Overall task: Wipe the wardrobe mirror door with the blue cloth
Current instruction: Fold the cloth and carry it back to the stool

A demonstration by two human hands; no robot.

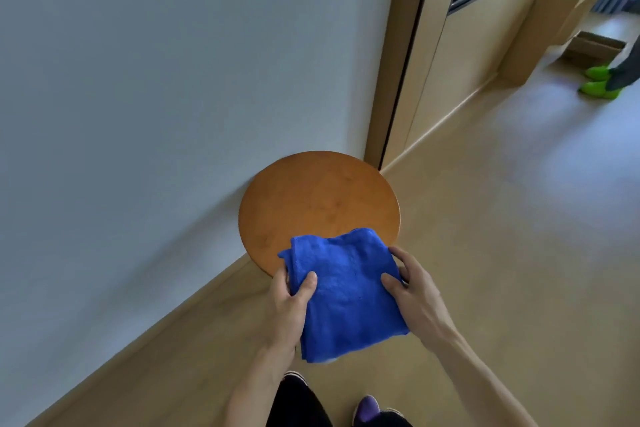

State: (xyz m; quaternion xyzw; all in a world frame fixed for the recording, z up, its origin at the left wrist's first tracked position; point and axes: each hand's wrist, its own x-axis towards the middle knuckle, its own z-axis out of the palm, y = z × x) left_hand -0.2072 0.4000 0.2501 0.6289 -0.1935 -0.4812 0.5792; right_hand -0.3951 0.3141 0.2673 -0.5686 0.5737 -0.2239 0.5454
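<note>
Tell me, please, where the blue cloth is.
Head view, low centre: the left hand and right hand hold the blue cloth at the near edge of the stool.

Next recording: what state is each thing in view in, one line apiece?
blue cloth: folded, held by both side edges.
left hand: grips the cloth's left edge, thumb on top.
right hand: pinches the cloth's right edge, thumb on top.
round stool: upright beside the wall, cloth over its near edge.
cardboard box: on the floor, top open.

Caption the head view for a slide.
Folded blue cloth gripped by the left hand and right hand, beside a round wooden stool.
</note>
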